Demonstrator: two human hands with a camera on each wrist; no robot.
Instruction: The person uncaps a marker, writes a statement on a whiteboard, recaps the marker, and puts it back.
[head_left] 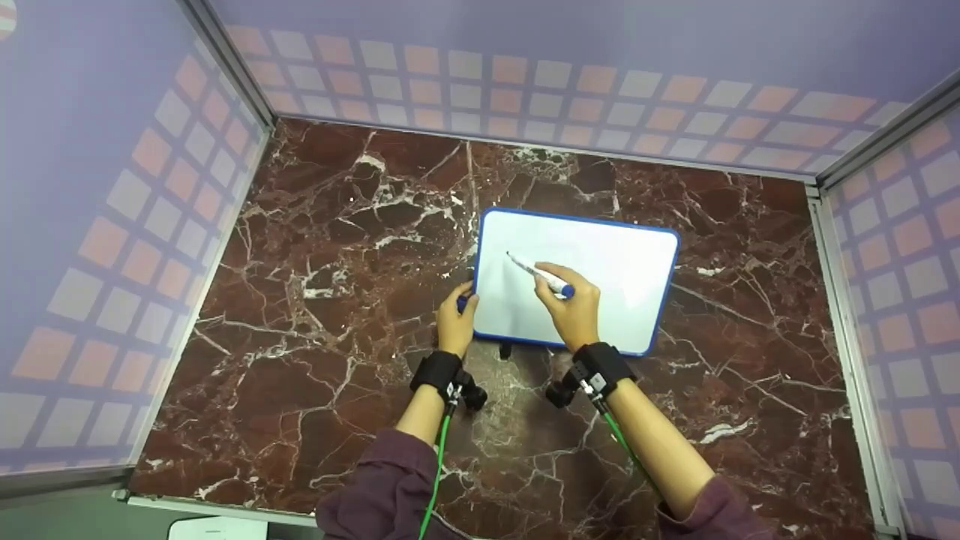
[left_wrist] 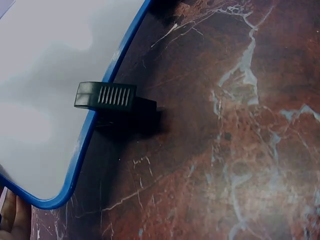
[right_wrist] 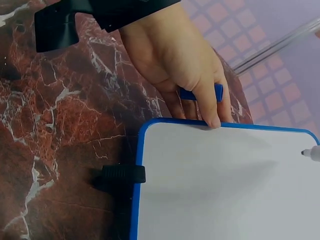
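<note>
A whiteboard (head_left: 585, 232) with a blue frame lies on the marble-patterned table. My right hand (head_left: 577, 304) is over its surface and pinches a white marker (head_left: 529, 266) with a blue end; the dark tip points to the upper left, close over the board's left part. At the board's left edge is my left hand (head_left: 455, 322), its thumb pressing on the frame. That hand also holds a blue marker cap (right_wrist: 217, 92) tucked between thumb and fingers, clearest in the right wrist view. In the left wrist view only some fingers (left_wrist: 15, 215) show at the corner.
A black clip (left_wrist: 107, 96) sits on the board's near edge. Checkered panels (head_left: 525, 90) stand behind and on both sides of the table. Green cables (head_left: 441, 465) run from the wrist cameras along the forearms. A white object (head_left: 217, 529) lies past the table's front edge.
</note>
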